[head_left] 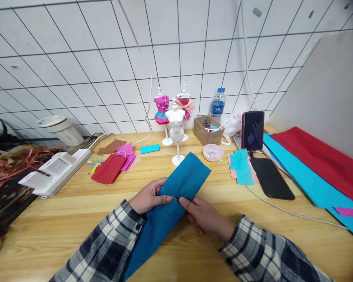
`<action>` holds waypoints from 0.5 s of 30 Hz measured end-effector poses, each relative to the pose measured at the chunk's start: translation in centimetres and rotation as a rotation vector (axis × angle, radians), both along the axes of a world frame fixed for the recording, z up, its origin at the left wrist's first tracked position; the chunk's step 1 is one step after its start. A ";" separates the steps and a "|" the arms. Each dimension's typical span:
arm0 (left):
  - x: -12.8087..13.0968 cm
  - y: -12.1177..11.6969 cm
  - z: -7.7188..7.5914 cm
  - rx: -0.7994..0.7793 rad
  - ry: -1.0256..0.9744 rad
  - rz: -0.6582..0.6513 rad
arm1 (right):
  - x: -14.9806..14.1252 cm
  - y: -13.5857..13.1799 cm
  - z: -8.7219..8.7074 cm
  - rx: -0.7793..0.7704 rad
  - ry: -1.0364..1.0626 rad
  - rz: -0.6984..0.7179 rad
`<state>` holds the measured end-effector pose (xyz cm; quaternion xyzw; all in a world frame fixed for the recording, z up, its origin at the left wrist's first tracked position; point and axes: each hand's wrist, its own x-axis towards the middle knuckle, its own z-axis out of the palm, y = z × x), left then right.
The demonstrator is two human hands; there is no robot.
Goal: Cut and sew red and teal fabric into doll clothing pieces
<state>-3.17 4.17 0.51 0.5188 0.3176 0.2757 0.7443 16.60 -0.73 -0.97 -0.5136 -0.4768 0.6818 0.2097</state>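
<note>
A long teal strip of paper or cloth [164, 231] runs slantwise from the front edge of the view up to a square-cut end before a bare white mini mannequin [176, 129]. My left hand [151, 196] is closed on the strip's left edge, thumb on top and fingers mostly hidden beneath. On the right edge, my right hand [206, 217] pinches it with the thumb on top. Between the two thumbtips shows a short thin dark line; whether it is a slit, a crease or a needle I cannot tell.
Two dressed mini mannequins [161, 109] stand behind. A cardboard box [208, 133], pink bead dish [213, 152], bottle [218, 103] and phones [272, 178] lie beyond. Red pieces [108, 168] and a power strip [57, 172] are left; large red and blue sheets [317, 160] right.
</note>
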 end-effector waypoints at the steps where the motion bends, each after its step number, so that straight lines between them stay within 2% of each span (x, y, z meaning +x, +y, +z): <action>1: 0.0 0.0 0.0 0.006 0.012 0.001 | 0.0 0.0 0.0 -0.003 -0.010 0.001; 10: 0.2 -0.2 0.2 -0.007 -0.036 0.014 | -0.6 -0.4 1.0 -0.037 0.029 -0.070; 15: 0.2 -0.2 0.0 -0.004 -0.061 -0.006 | -0.6 -0.5 1.0 -0.054 0.040 -0.084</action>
